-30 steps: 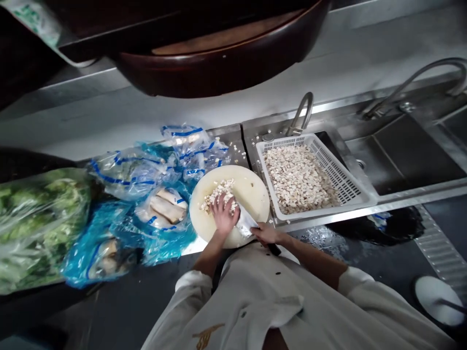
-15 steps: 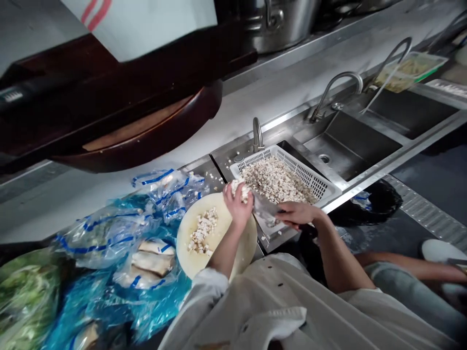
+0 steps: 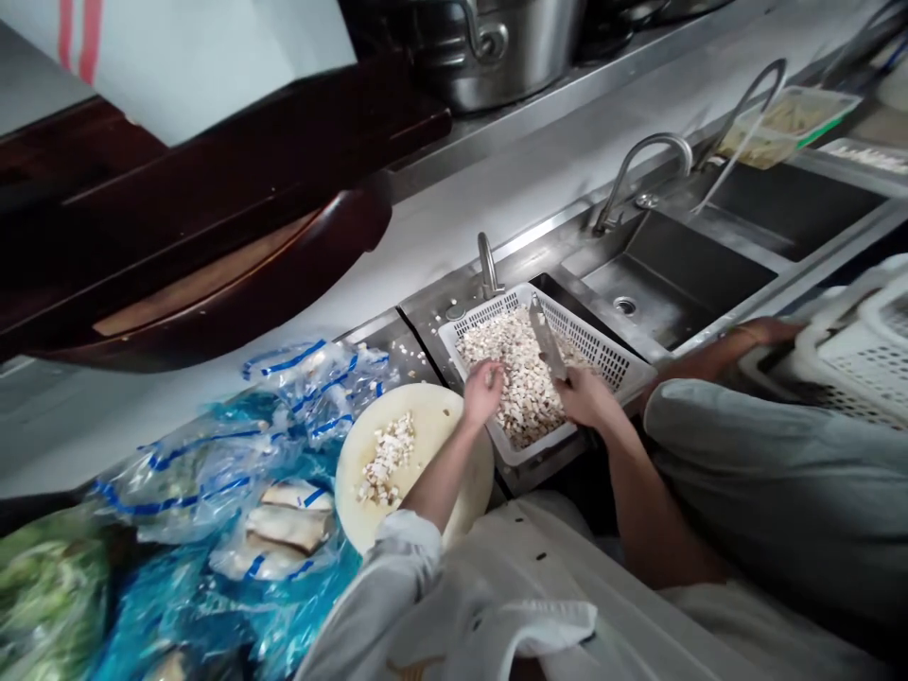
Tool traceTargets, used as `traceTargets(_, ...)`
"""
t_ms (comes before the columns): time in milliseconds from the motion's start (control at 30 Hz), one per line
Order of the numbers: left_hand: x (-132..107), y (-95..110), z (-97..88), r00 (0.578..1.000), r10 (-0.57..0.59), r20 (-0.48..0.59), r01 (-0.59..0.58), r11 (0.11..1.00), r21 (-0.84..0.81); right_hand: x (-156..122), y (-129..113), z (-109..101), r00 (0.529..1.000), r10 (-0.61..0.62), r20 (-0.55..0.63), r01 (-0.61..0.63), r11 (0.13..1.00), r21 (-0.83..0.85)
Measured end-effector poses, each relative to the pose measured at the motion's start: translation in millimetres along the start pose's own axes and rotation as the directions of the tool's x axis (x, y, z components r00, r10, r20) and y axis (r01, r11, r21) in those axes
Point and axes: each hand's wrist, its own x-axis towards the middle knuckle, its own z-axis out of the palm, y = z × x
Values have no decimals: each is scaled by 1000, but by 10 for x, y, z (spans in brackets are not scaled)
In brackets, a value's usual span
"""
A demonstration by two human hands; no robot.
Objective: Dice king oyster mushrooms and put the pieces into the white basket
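My right hand (image 3: 585,397) grips a broad-bladed kitchen knife (image 3: 546,336), its blade tilted up over a white slotted basket (image 3: 610,361). Diced pale mushroom (image 3: 521,369) fills much of that basket. Over its near left side hovers my left hand (image 3: 484,390), fingers loosely bent and apart, with no visible load in them. Below my left forearm lies a round, cream-coloured cutting board (image 3: 444,416), carrying a smaller heap of diced mushroom (image 3: 389,459). Whole mushrooms (image 3: 288,520) rest in clear plastic left of the board.
Bags with blue tape (image 3: 191,473) and leafy greens (image 3: 49,567) crowd the left. A dark wooden tub (image 3: 234,284) juts overhead. Sinks (image 3: 673,274) with taps run off right. Close on my right, another person (image 3: 744,473) carries a white basket (image 3: 865,340).
My left hand has moved from the basket's edge to over it, and the mushroom pieces it held are gone. The knife has swung upward over the basket. A person with a basket has come in from the right.
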Motion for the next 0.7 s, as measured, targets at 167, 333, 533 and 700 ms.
traceTargets(167,-726,-898,-1061,976,-196,-94,209,964,167,-328,-378,651,966,-189,177,157,971,178)
traceTargets(333,-1328,-1738,-1335,864,-503,-17,466,787,403,-540,-925,1318,916,-292,276,314,949,-38)
traceTargets(533,-1821,-1656,-1111,935,-342,98,280,877,390,-815,-1054,1734,788,-427,443,519,848,-106)
traceTargets(700,-2115,-1353,-947,976,-215,9,197,910,365,-798,-791,1595,816,-333,472,400,915,-46)
